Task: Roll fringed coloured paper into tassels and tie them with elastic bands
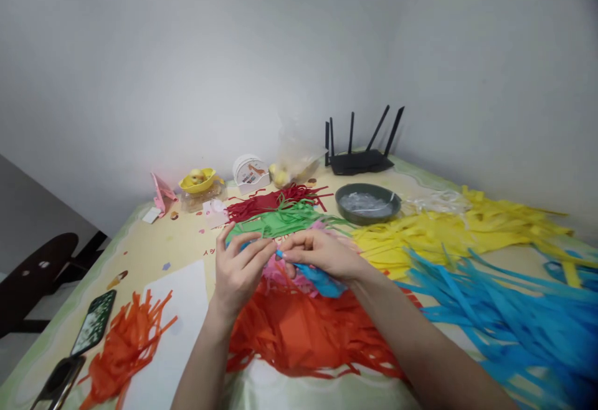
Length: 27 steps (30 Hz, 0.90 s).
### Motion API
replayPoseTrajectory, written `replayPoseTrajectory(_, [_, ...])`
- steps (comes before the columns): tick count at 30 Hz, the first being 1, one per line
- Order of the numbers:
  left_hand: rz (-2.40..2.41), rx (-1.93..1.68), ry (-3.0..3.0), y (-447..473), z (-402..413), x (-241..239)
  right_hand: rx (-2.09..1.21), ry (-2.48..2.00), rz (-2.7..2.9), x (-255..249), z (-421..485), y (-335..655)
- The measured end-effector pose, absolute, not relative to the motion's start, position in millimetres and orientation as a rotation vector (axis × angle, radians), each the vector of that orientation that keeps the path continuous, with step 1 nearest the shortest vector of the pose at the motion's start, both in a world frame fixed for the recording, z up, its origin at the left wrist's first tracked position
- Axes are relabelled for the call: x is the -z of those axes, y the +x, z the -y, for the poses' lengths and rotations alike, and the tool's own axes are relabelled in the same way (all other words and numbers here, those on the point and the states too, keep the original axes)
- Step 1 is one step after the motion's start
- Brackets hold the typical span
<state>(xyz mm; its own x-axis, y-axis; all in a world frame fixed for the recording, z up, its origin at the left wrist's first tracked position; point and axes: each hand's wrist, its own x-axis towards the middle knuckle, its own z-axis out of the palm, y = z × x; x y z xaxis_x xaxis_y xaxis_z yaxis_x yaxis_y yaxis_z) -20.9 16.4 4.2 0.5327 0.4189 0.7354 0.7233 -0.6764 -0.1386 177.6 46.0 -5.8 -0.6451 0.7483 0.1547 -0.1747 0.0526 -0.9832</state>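
Observation:
My right hand (pixel 322 253) is closed round a piece of blue tissue paper (pixel 322 280), whose wider end hangs below the palm. At its narrow, bunched tip the fingertips of my left hand (pixel 243 266) pinch together, meeting my right fingertips; the other left fingers are partly raised. Under both hands lie fringed paper bundles: orange (pixel 299 329) nearest me, pink (pixel 292 276) behind it, then green (pixel 284 218) and dark red (pixel 266 204). My hands hide part of the pink and green paper.
Yellow fringed paper (pixel 420 229) and blue fringed paper (pixel 509 310) spread on the right. A dark bowl (pixel 343 204) holds clear pieces, before a black router (pixel 362 162). On the left lie a phone (pixel 94 321), an orange tassel (pixel 124 348) and a white sheet (pixel 182 310).

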Motion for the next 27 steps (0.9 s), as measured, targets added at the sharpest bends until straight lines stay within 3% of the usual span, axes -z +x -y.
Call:
replayPoseTrajectory(11, [1.347, 1.91, -2.399, 3, -7, 6, -1.485, -0.384, 1.309, 8, -28, 157])
replayPoseTrajectory(15, [1.765, 2.219, -2.438, 9, -10, 6, -1.169, -0.587, 1.375, 3, -22, 150])
replayPoseTrajectory(20, [1.939, 2.547, -2.02, 8, -23, 10, -0.666, -0.717, 1.777, -10, -36, 153])
replayPoseTrajectory(27, [1.669, 3.091, -1.701, -12, -31, -1, -0.398, -1.672, 1.876, -3, -153, 258])
